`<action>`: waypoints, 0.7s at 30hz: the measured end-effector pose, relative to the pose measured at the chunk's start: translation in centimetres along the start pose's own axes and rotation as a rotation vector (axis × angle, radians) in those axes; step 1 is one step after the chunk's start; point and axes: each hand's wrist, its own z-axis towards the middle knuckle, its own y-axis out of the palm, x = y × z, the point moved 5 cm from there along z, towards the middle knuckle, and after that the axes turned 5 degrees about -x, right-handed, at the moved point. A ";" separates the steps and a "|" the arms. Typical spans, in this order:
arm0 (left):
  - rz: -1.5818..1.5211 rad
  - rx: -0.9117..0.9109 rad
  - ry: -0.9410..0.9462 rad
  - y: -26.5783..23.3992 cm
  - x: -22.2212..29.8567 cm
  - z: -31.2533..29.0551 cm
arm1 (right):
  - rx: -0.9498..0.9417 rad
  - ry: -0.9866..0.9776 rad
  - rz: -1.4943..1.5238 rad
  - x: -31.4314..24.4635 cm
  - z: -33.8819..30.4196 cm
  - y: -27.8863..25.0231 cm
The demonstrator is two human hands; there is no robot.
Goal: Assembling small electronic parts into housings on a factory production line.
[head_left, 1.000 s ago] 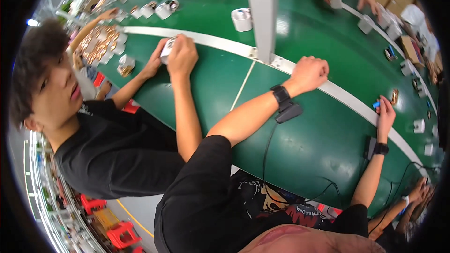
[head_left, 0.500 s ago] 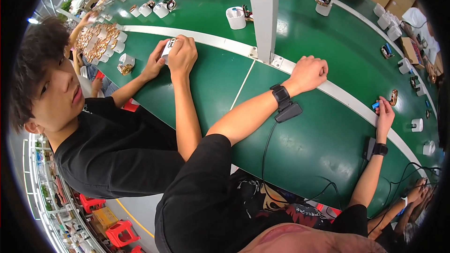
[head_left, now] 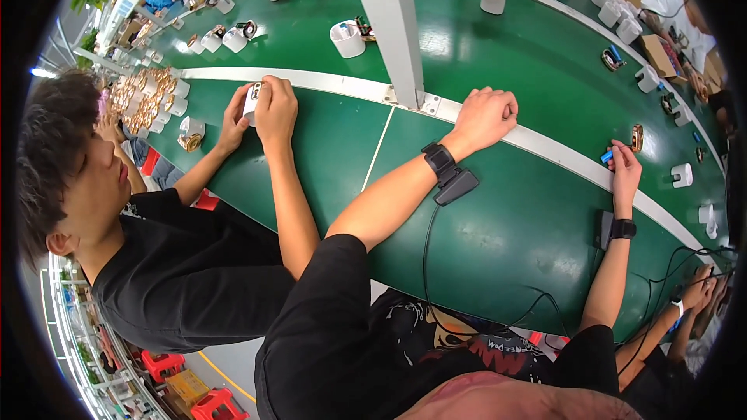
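My left hand [head_left: 486, 118] is closed in a loose fist at the white rail, its back toward me. Nothing shows in it, though its palm is hidden. Farther right, my right hand [head_left: 625, 167] pinches a small blue cylinder [head_left: 608, 157] between thumb and fingers, above the rail. Just beyond these fingers is a copper-coloured ring-shaped part [head_left: 637, 138]; whether it joins the cylinder I cannot tell. A white cup-shaped housing [head_left: 682, 175] stands to the right of that hand. Both wrists wear black straps with small black boxes.
A grey post [head_left: 389, 31] rises from the rail [head_left: 560, 144]. At left, a co-worker's hands hold a white housing [head_left: 250, 105] near a pile of copper-coloured parts [head_left: 144, 101]. Housings with attached parts stand along the green belt [head_left: 459, 38]. Black cables [head_left: 654, 284] trail at right.
The whole view has shifted, moving the post and belt items leftward. My hands keep nearly the same poses. Across the belt, another person's hands no longer show the white piece they held.
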 end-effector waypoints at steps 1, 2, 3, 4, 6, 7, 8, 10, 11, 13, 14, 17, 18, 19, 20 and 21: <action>0.000 0.004 0.002 0.0 0.1 0.0 | -0.006 0.004 0.009 0.1 -0.1 -0.1; 0.000 0.001 0.009 0.0 0.1 0.0 | -0.017 0.004 0.021 0.1 0.0 0.0; 0.001 0.002 0.004 0.0 0.1 -0.1 | -0.010 0.004 0.022 -0.1 0.0 0.1; 0.002 0.002 -0.001 0.0 0.1 -0.2 | -0.010 0.004 0.014 -0.3 -0.1 0.1; 0.003 -0.001 -0.002 0.0 0.0 -0.1 | -0.012 0.005 -0.001 -0.7 -0.2 0.4; 0.002 -0.003 -0.005 0.0 0.1 -0.1 | -0.007 0.009 -0.001 -0.9 -0.3 0.4; 0.000 -0.005 -0.010 0.0 0.1 0.0 | -0.005 0.001 0.003 -1.1 -0.4 0.4; -0.004 -0.013 -0.014 0.1 0.0 0.0 | -0.001 -0.015 0.011 -1.4 -0.5 0.5; -0.008 -0.008 -0.013 0.1 0.0 0.0 | 0.002 -0.009 0.010 -1.4 -0.5 0.5; -0.015 0.004 -0.011 0.1 0.0 0.1 | 0.000 -0.008 0.004 -1.4 -0.3 0.5; -0.018 0.000 -0.011 0.1 0.0 0.1 | -0.001 -0.007 0.001 -1.5 -0.3 0.5; 0.000 0.002 -0.006 0.0 -0.1 0.1 | 0.008 0.003 -0.009 -1.9 -0.5 0.7; 0.000 0.000 -0.007 0.1 -0.1 0.1 | 0.011 0.005 -0.012 -2.0 -0.6 0.7; 0.004 0.000 -0.007 0.1 -0.1 0.1 | 0.012 0.007 -0.012 -1.8 -0.6 0.7; 0.008 0.000 -0.007 0.2 -0.1 0.1 | 0.007 0.008 -0.012 -1.6 -0.6 0.6; 0.013 0.000 -0.007 0.2 -0.1 0.1 | 0.003 0.009 -0.012 -1.3 -0.5 0.4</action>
